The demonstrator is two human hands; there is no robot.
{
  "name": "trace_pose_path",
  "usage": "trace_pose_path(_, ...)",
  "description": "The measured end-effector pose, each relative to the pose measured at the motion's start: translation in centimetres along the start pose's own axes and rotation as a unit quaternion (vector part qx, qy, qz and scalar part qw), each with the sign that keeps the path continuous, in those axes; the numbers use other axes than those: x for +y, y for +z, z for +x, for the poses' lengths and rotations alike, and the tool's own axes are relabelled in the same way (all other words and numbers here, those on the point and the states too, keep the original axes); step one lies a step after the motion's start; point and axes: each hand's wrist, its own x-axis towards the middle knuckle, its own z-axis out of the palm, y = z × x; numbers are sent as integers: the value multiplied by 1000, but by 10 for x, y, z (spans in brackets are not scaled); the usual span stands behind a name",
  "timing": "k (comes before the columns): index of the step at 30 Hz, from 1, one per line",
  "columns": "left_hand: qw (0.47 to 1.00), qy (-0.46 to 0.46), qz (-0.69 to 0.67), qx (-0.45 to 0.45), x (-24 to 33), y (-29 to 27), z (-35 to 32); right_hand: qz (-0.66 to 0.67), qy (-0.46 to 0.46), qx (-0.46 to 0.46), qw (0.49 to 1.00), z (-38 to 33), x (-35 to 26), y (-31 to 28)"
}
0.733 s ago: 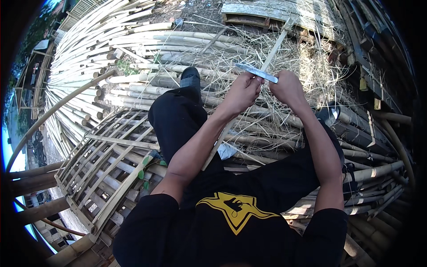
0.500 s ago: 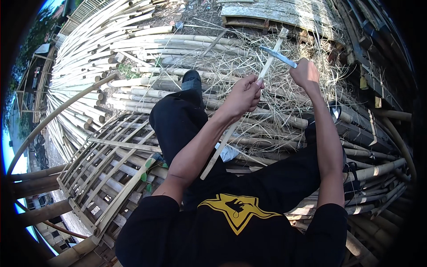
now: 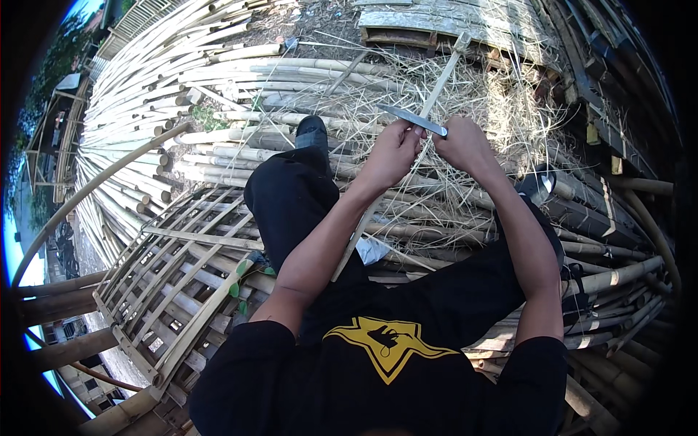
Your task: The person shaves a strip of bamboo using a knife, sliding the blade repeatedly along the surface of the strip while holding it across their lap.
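**Operator:** Right hand (image 3: 465,145) was closed around the handle of a knife (image 3: 411,119), with the blade pointing toward the person's left and lying across a thin bamboo strip (image 3: 436,86). Was that the main hazard?

**Inspector:** In my judgement, yes. The left hand (image 3: 392,152) was closed on the same strip, just beside the right hand, and its fingers sat directly under the blade. If the edge had jumped out of the cut, it would have travelled toward those fingers.

**Operator:** Where did the strip lie?

**Inspector:** It ran up from the lap, passed between both hands, and ended well beyond them over a heap of dry shavings (image 3: 502,109). The free upper length was unsupported, so it could have flexed or whipped under load and thrown the blade off line.

**Operator:** Any risk to the legs?

**Inspector:** The left leg in black trousers (image 3: 291,196) stretched out below the work. A dropped knife would probably have landed on it or on the split bamboo poles (image 3: 240,80) beneath.

**Operator:** And footing?

**Inspector:** The person sat on loose round poles beside a woven bamboo lattice (image 3: 167,269). A pole that rolled could have jolted both arms in mid-cut. Whether the blade was actually biting into the strip could not be determined.
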Motion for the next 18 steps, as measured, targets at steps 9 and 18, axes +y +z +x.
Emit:
trace_pose_path(9, 996, -51, -58, -54, 9, 12, -14, 44, 94, 44, 994, 27, 33, -6)
trace_pose_path(18, 991, -55, -121, -22, 19, 5, -8, 5, 58, 24, 998, 7, 14, -12)
